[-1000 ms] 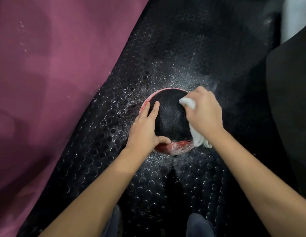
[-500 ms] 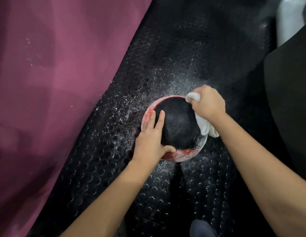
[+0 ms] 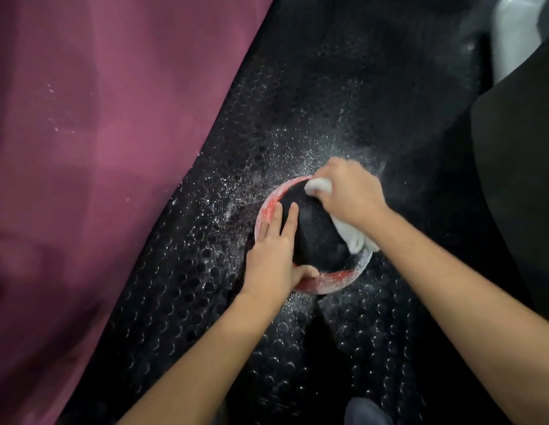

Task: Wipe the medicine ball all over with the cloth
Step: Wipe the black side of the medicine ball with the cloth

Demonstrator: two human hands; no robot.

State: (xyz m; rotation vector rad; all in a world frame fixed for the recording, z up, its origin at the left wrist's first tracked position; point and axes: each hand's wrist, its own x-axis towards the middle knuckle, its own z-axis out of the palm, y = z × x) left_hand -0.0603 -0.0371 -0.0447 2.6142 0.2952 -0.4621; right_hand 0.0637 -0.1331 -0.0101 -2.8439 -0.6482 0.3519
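Both hands work the medicine ball [image 3: 316, 231]: the right hand [image 3: 349, 191], clutching the cloth [image 3: 356, 237], has swept to the far upper edge while the flat left hand [image 3: 273, 256] steadies it, so wiping continues.

The medicine ball [image 3: 316, 237] is sitting on the studded floor mat [image 3: 187, 302]. The left hand [image 3: 271, 256] is lying on its left side, the right hand [image 3: 349, 191] on its far right, pressing the cloth [image 3: 354, 237] against it.

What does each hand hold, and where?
Right hand grips the bunched cloth around its middle, both ends showing. Left hand holds nothing, resting flat on the ball.
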